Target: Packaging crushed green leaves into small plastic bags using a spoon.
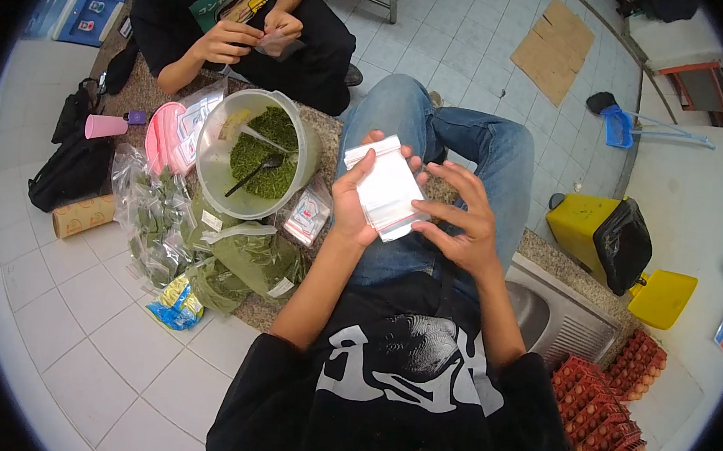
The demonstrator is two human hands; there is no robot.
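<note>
My left hand [355, 209] grips a stack of small zip-lock plastic bags [388, 186], thumb on top and fingertips behind it. My right hand [465, 223] is at the lower right of the stack, its fingers spread and fingertips at the bags' edge; whether it pinches one is unclear. Left of my hands stands a clear plastic bucket [307, 181] with chopped green herbs [274, 125] and a black plastic spoon [255, 174] in it. Another pack of small bags [309, 217] lies beside the bucket. Bags of green leaves [163, 230] lie on the granite counter.
A co-worker [224, 33] across the bucket handles a small clear bag [278, 44]. A pink plate [161, 136] and pink cup [105, 127] stand at the left. To my right are a steel sink [529, 306], a yellow bin [578, 222] and stacked egg trays [599, 424].
</note>
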